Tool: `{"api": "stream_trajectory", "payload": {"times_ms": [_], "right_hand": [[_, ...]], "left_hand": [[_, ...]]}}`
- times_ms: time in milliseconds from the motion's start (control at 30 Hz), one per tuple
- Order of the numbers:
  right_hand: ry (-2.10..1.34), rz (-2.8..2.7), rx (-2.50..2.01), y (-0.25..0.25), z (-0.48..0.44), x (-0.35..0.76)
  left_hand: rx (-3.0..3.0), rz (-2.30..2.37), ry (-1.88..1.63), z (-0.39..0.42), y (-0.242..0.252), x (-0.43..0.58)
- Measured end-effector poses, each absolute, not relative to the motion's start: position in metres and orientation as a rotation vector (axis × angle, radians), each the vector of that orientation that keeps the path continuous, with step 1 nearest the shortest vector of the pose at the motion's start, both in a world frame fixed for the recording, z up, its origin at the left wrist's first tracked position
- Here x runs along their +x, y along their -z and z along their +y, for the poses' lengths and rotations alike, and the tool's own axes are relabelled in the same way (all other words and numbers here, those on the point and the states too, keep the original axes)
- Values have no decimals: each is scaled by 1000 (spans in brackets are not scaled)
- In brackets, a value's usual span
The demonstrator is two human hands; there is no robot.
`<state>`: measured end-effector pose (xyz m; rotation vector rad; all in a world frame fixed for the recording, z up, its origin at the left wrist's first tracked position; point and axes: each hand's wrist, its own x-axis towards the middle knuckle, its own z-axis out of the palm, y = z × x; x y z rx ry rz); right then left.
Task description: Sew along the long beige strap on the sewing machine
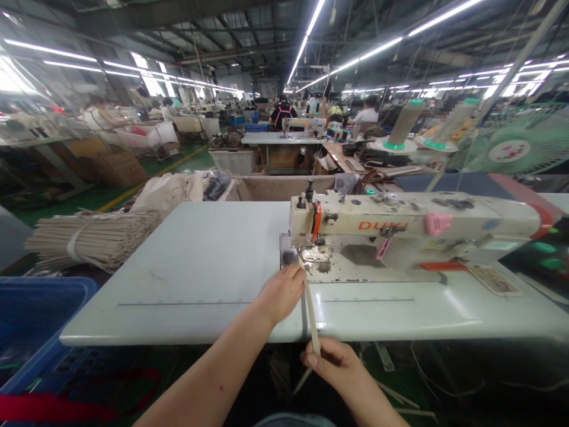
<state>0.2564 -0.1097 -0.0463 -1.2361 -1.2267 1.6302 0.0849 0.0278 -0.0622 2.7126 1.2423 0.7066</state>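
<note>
A cream sewing machine (413, 228) stands on a pale grey table (200, 279). A narrow beige strip (310, 308) runs from under the needle area back toward the table's front edge. My left hand (282, 292) rests on the table just left of the presser foot, fingers closed on the strip's far end. My right hand (331, 362) is below the table's front edge, pinching the strip's near end between thumb and fingers.
A tied bundle of beige strips (93, 237) lies at the table's left end. A blue plastic crate (35, 332) sits low on the left. Thread cones (404, 124) and a green fan (515, 142) stand behind the machine. Other workers sit at distant tables.
</note>
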Motion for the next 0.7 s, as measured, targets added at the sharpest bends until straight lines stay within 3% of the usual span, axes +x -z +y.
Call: {"api": "stream_trajectory", "payload": {"times_ms": [267, 700], "right_hand": [[-1531, -1242, -1251, 39, -88, 250], [-1754, -913, -1245, 40, -108, 252]], "left_hand": [[2639, 1235, -731, 27, 61, 85], [2665, 1255, -723, 28, 63, 85]]}}
